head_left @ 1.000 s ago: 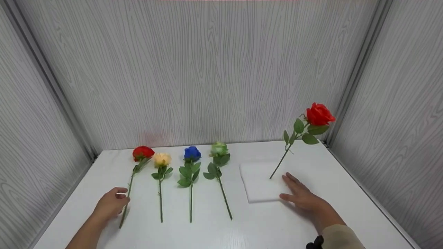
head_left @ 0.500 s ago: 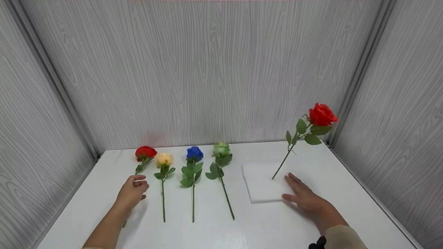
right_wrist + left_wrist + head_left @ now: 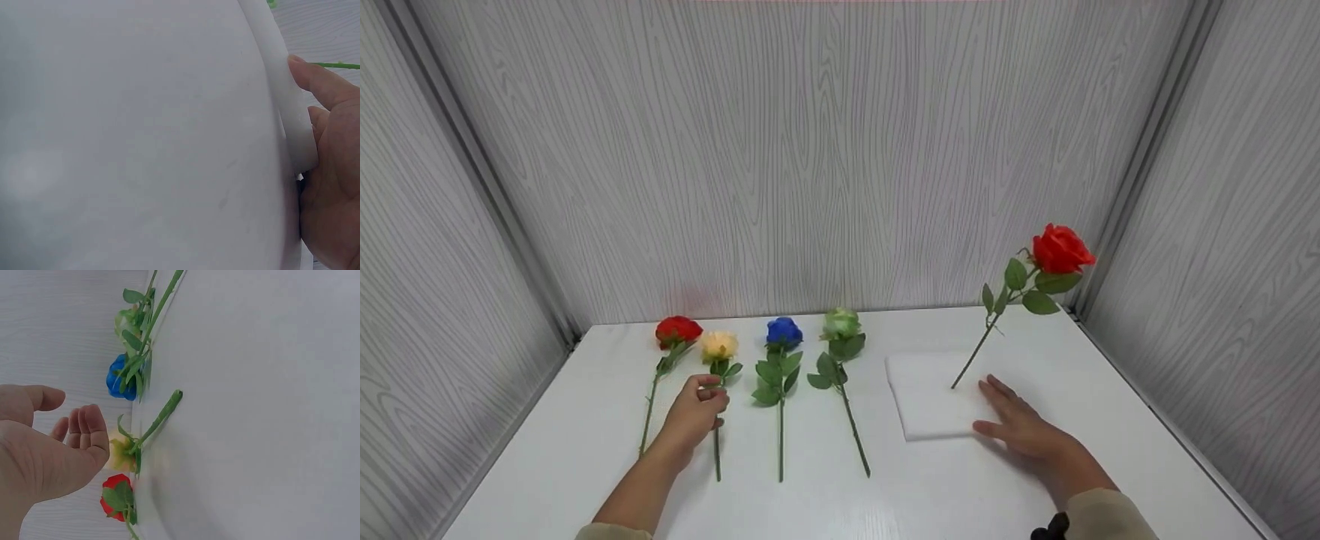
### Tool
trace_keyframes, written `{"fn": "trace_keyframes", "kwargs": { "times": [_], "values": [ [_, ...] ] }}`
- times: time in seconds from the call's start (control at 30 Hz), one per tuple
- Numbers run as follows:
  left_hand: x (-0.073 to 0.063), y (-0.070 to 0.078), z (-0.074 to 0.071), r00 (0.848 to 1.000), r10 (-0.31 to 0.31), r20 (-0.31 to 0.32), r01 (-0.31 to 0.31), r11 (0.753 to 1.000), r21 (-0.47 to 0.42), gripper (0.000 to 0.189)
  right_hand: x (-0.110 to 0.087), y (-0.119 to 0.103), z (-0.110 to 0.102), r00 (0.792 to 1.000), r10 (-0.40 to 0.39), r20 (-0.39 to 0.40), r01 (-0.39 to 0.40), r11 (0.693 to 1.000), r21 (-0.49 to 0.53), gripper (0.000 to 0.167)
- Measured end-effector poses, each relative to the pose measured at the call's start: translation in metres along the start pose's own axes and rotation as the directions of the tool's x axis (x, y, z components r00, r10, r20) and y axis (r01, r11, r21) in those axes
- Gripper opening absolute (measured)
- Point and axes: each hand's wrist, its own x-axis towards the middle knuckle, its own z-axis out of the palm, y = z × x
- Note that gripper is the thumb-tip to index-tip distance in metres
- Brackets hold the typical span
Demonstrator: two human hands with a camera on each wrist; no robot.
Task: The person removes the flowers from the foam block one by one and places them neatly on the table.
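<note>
In the head view my left hand (image 3: 696, 412) is over the stem of a yellow rose (image 3: 719, 346) lying on the table. Its fingers are loosely bent, and the left wrist view shows a gap between thumb and fingertips with nothing held. My right hand (image 3: 1024, 429) rests with spread, fairly straight fingers at the right side of a flat white block (image 3: 934, 397). The right wrist view shows the thumb touching this block's edge (image 3: 287, 107). A red rose (image 3: 1061, 250) stands in the block, leaning right.
Left of the yellow rose lies another red rose (image 3: 678, 331). To its right lie a blue rose (image 3: 784, 332) and a green rose (image 3: 841, 324), stems toward the front. The white table (image 3: 810, 510) is enclosed by grey wood-grain panels (image 3: 810, 150).
My left hand has moved right, from the lying red rose's stem to above the yellow rose's stem. The right hand stays at the block. The view has shifted slightly.
</note>
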Motion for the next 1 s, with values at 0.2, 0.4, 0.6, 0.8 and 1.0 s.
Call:
{"fn": "trace_keyframes", "kwargs": {
  "times": [0.2, 0.4, 0.6, 0.8, 1.0],
  "values": [
    [-0.002, -0.001, 0.016, 0.999, 0.029, 0.033, -0.028, 0.999, -0.036, 0.043, 0.000, 0.002, 0.000, 1.000, 0.000, 0.005, 0.000, 1.000, 0.008, 0.090],
    [-0.003, 0.002, 0.037, 0.998, 0.047, 0.047, -0.045, 0.998, -0.044, 0.041, 0.000, 0.001, 0.000, 1.000, 0.010, -0.001, -0.010, 1.000, 0.011, 0.090],
    [-0.004, 0.007, 0.056, 0.997, 0.029, 0.076, -0.025, 0.998, -0.052, 0.041, 0.001, -0.002, 0.001, 1.000, 0.014, 0.001, -0.014, 1.000, 0.013, 0.093],
    [-0.004, 0.021, 0.073, 0.993, 0.058, 0.098, -0.050, 0.996, -0.074, 0.039, 0.001, -0.001, 0.002, 1.000, 0.017, 0.004, -0.017, 1.000, -0.005, 0.092],
    [-0.005, 0.030, 0.094, 0.985, 0.109, 0.131, -0.097, 0.991, -0.092, 0.038, 0.002, -0.001, 0.001, 1.000, 0.019, 0.004, -0.019, 1.000, 0.001, 0.092]
  ]
}}
